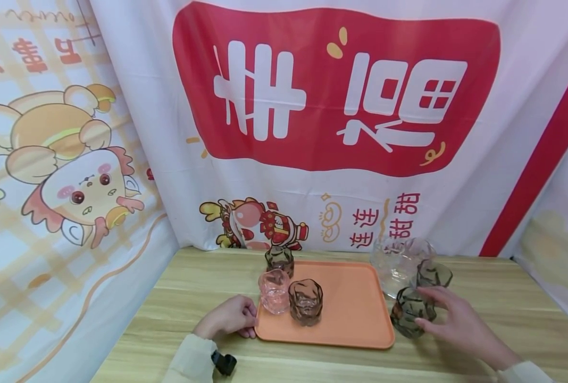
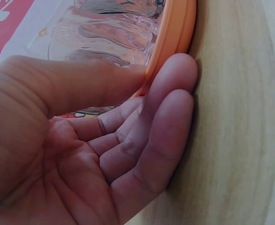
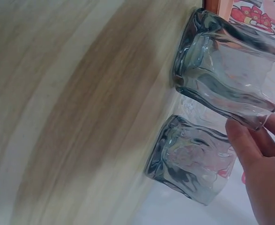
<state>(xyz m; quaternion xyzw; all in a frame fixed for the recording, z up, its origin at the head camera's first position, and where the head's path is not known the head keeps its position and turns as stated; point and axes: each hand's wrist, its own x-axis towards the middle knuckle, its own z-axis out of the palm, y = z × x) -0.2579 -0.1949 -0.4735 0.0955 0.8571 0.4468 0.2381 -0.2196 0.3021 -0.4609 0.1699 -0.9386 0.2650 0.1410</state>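
My left hand pinches the left front corner of an orange tray; in the left wrist view, the thumb lies on the tray's rim with fingertips against its outer side. Toward the tray's left side are a pink glass, a smoky brown-looking glass and, behind them, a dark grey glass. At the tray's right edge, my right hand grips a grey wavy glass near its rim, between thumb and fingers. A second grey glass stands right beside it.
Clear glassware stands behind the grey glasses, right of the tray. Everything rests on a wood-grain table. A printed cloth hangs along the table's back edge, with another cloth at the left. A small black object is at the left wrist.
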